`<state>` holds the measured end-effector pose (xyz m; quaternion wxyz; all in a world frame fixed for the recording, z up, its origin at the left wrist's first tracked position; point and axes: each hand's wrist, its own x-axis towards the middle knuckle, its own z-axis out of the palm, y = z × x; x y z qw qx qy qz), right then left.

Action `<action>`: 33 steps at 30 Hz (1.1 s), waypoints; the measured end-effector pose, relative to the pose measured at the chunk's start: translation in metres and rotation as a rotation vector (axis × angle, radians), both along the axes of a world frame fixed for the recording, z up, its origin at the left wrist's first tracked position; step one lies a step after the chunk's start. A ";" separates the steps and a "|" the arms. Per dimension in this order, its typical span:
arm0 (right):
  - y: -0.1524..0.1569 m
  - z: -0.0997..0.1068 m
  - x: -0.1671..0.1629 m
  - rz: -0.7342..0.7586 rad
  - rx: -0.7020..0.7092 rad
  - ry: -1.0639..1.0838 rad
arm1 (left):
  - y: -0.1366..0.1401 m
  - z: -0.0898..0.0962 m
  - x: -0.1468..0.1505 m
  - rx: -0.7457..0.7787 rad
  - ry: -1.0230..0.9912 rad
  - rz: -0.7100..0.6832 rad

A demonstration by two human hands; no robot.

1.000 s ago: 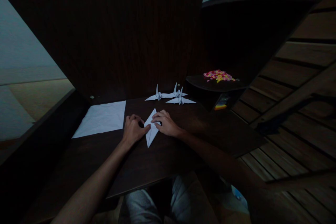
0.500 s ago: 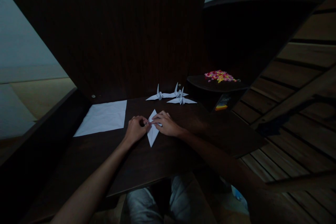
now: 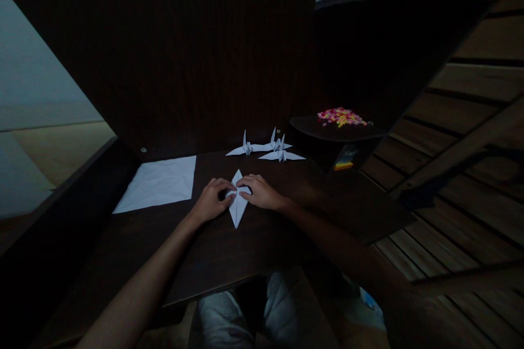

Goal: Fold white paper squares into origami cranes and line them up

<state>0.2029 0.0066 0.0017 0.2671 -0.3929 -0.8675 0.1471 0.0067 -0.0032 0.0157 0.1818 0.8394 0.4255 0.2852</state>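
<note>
A diamond-shaped piece of folded white origami paper [image 3: 237, 212] lies on the dark desk, one point toward me and one away. My left hand [image 3: 212, 198] is on its left side, thumb and index finger closing on the paper near the middle. From the right, my right hand [image 3: 262, 192] does the same, its thumb and fingers at the centre of the paper. A crease runs down the near half. Behind the hands stand finished paper cranes, one on the left [image 3: 246, 149] and one in front on the right [image 3: 281, 156], with another partly hidden behind.
A flat white sheet of paper [image 3: 158, 182] lies at the left of the desk [image 3: 229, 262]. On a small corner shelf [image 3: 311, 128] at the right is a heap of small pink, red and yellow pieces [image 3: 341, 116]. A dark panel [image 3: 184, 65] rises behind.
My right fingers have shifted from the paper's middle to its right side, so both thumbs now sit apart across the centre. The paper stays in place.
</note>
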 end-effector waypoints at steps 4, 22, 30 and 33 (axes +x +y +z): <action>0.001 0.001 0.000 0.000 -0.007 0.027 | 0.001 -0.003 -0.004 0.026 0.001 -0.049; 0.011 0.009 0.021 0.126 -0.004 0.027 | 0.009 -0.001 -0.017 -0.141 0.417 -0.152; 0.012 0.015 0.026 0.154 -0.020 0.022 | 0.006 -0.003 -0.017 -0.084 0.414 -0.211; 0.012 0.016 0.028 0.163 -0.022 0.005 | 0.006 -0.005 -0.018 -0.067 0.413 -0.234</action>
